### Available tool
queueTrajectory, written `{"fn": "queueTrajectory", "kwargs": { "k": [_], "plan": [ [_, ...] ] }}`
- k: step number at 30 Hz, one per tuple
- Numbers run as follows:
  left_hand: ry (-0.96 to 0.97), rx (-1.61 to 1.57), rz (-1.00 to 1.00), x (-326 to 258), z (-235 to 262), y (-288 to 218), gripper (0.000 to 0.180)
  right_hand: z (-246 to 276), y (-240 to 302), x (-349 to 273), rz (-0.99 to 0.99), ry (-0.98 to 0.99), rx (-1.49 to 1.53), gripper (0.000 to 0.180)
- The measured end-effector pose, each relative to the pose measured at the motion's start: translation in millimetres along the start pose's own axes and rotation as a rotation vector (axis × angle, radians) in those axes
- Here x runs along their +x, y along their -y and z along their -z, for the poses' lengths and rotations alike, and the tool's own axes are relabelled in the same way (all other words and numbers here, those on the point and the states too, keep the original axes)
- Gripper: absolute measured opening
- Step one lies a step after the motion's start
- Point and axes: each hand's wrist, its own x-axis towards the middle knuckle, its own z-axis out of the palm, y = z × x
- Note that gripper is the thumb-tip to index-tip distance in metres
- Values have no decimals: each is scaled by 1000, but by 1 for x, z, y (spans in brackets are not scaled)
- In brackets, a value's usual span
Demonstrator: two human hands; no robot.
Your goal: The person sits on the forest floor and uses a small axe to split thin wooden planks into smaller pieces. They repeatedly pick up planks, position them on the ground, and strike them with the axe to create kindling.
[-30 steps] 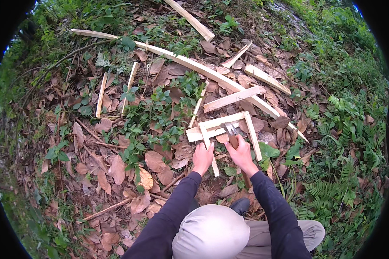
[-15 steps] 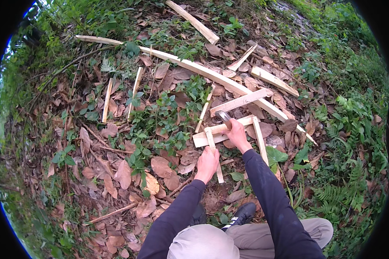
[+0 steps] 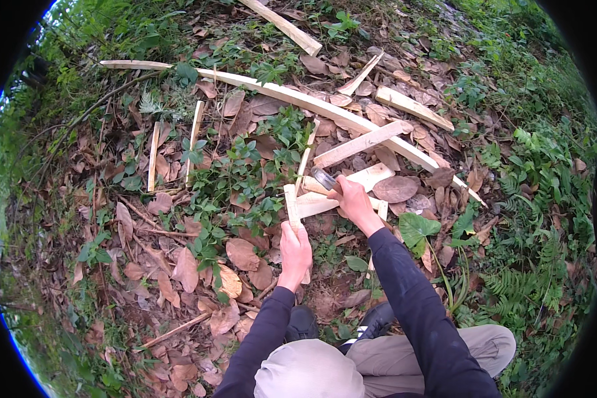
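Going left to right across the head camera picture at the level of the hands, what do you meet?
Thin wooden strip → second thin strip → left hand gripping a wooden slat → right hand holding a hammer → big brown leaf.

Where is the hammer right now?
In the head view, the metal-headed hammer is gripped in the right hand, just right of centre, raised over the pale wooden slats, right of the upright slat the left hand holds.

A narrow pale wooden strip (image 3: 292, 207) stands nearly upright in the view, its lower end gripped. A hammer (image 3: 326, 180) with a dark metal head is held above a pale cross plank (image 3: 351, 189) lying on the leaf litter.
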Motion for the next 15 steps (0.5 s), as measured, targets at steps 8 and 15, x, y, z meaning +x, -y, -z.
{"fn": "queueTrajectory", "kwargs": {
  "k": [8, 15],
  "plan": [
    [-9, 84, 18, -2, -6, -12, 25, 5, -23, -5, 57, 109, -42, 36],
    [68, 21, 148, 4, -23, 19, 28, -5, -18, -6, 21, 44, -106, 44]
  ]
}}
